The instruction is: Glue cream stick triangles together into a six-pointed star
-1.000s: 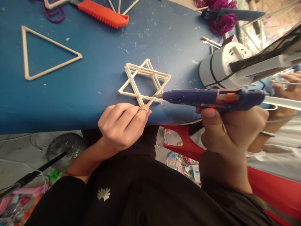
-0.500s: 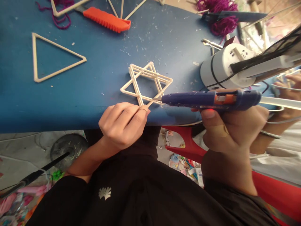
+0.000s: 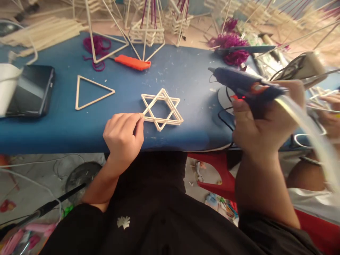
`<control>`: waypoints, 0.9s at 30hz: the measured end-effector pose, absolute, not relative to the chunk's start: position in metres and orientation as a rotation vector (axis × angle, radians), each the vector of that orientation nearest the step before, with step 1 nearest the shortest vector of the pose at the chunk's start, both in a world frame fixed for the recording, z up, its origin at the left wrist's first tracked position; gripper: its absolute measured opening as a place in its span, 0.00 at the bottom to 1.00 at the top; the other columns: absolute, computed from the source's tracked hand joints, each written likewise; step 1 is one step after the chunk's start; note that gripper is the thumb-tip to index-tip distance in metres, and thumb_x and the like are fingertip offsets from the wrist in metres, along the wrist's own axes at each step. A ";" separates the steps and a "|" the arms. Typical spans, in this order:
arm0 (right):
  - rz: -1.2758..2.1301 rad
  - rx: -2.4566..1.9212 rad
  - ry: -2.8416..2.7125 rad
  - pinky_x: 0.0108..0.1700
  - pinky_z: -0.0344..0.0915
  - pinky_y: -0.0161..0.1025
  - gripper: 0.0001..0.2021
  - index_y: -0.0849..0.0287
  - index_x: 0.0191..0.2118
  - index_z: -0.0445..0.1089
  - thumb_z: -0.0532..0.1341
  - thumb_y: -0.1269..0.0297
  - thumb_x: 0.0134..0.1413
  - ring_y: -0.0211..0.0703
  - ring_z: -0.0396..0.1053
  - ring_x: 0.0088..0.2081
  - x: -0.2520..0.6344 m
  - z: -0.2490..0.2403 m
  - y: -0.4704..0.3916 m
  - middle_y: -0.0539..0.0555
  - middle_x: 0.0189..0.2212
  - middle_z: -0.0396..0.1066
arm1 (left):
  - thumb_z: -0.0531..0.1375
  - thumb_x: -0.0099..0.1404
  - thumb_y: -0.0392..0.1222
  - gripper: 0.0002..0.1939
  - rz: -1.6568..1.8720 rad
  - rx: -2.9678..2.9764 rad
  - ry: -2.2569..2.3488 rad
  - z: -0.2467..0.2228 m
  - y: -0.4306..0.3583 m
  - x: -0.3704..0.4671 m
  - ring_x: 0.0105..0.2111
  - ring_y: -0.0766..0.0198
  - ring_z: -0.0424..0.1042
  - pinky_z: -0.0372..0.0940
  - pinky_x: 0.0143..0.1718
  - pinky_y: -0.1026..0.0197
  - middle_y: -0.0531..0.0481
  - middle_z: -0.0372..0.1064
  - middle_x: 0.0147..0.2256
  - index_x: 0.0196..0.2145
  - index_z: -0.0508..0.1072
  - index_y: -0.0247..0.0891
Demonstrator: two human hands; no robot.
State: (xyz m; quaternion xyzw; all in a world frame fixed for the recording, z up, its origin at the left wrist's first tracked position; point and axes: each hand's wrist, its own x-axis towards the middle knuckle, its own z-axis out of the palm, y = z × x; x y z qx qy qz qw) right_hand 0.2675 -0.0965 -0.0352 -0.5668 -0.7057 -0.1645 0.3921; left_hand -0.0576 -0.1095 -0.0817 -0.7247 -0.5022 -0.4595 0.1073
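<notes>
A six-pointed star frame [image 3: 152, 112] made of stacked thin wooden sticks lies on the blue table [image 3: 196, 106]. My left hand [image 3: 123, 132] pinches its left corner between thumb and fingers. My right hand [image 3: 265, 120] is wrapped around a dark blue glue gun [image 3: 244, 81], held up to the right of the star with its nozzle pointing left and away from the star. A red light glows on the gun, and a thick whitish glue stick [image 3: 305, 118] trails out of its back. A single stick triangle [image 3: 95, 101] lies flat left of the star.
An orange cutter [image 3: 132, 63] and purple yarn [image 3: 97, 46] lie behind the star. Loose sticks [image 3: 50, 33] and stick structures [image 3: 147, 35] fill the back. A black device [image 3: 32, 90] is at left. Another person's hand [image 3: 330, 109] shows at far right.
The glue gun has lifted off the star, moving up and away to the right. The star has turned, and my left hand now pinches its left corner. The view takes in more of the table's back.
</notes>
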 end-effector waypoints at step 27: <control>-0.341 -1.367 -2.194 0.52 0.80 0.51 0.11 0.53 0.48 0.75 0.65 0.69 0.60 0.54 0.77 0.49 0.276 -0.053 -0.078 0.60 0.49 0.73 | 0.62 0.77 0.38 0.10 -0.917 -2.532 -1.555 -0.053 -0.079 -0.083 0.42 0.55 0.83 0.70 0.44 0.53 0.53 0.86 0.44 0.45 0.85 0.46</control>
